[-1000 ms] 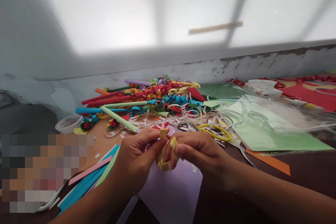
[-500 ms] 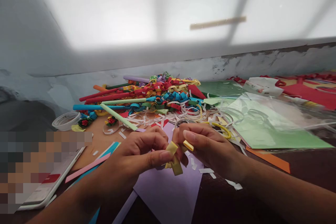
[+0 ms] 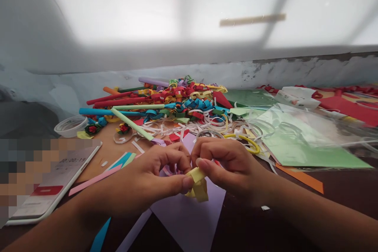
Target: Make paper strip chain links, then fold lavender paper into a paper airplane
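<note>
My left hand (image 3: 169,171) pinches a folded yellow paper strip (image 3: 196,174) between thumb and fingers. On the strip's other side, my right hand (image 3: 226,165) is closed on it too, thumb at its upper end. More yellow paper loops (image 3: 201,192) hang just below the fingertips. Both hands nearly touch above a purple sheet (image 3: 201,220). The fingers partly hide the folded strip.
Colourful paper chains and rolled tubes (image 3: 126,101) pile up at the back. A phone (image 3: 59,185) and tape roll (image 3: 71,125) lie left. Green sheets (image 3: 313,155) under clear plastic and an orange strip (image 3: 304,177) lie right. White scraps surround the pile.
My right hand has moved in to my left, and the two yellow pieces that were apart now meet between the fingers. The view has shifted slightly.
</note>
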`<action>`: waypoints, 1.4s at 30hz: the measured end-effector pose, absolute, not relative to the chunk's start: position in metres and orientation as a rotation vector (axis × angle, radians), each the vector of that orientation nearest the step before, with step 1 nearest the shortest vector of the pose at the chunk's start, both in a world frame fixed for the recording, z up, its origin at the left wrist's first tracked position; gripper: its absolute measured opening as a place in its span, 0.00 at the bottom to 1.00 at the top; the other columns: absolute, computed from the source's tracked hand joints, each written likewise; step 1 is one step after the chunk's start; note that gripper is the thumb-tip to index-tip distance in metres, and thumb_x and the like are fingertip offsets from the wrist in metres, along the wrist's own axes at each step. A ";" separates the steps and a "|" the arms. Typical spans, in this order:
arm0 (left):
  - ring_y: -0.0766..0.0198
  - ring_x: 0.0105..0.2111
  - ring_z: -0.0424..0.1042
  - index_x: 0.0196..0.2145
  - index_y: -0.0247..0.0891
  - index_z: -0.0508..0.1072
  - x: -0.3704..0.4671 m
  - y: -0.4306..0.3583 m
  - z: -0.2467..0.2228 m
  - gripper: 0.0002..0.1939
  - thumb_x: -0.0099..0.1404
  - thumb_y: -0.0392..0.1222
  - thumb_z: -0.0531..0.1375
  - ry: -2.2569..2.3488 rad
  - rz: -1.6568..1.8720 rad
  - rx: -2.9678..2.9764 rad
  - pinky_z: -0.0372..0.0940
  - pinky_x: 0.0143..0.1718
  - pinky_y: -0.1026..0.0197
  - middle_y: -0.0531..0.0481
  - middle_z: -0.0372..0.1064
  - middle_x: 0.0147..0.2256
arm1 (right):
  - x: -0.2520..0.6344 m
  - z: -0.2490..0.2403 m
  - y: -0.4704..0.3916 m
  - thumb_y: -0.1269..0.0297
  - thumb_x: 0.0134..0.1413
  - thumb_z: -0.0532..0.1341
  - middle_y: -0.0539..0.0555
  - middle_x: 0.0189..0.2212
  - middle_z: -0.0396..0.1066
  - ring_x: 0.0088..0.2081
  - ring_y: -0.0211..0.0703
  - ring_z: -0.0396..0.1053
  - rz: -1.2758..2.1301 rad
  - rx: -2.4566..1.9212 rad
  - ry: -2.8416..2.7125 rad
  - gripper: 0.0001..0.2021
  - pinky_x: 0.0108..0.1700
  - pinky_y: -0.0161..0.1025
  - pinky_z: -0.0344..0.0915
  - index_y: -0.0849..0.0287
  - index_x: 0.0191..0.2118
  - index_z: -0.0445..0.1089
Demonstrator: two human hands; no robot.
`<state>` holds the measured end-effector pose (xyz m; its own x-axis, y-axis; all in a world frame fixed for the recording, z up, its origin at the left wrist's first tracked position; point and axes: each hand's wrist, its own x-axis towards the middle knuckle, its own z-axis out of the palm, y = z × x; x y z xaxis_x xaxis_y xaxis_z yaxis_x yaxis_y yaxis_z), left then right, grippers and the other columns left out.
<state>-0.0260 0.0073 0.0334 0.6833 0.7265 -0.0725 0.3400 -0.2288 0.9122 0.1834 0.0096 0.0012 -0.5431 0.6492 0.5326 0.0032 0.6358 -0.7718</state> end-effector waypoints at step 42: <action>0.46 0.59 0.66 0.29 0.44 0.81 -0.030 0.030 0.015 0.20 0.67 0.60 0.59 1.179 1.267 1.973 0.63 0.60 0.48 0.46 0.75 0.46 | 0.225 0.030 0.033 0.60 0.67 0.59 0.51 0.35 0.73 0.33 0.40 0.68 0.212 -1.230 -2.074 0.08 0.35 0.37 0.60 0.57 0.38 0.72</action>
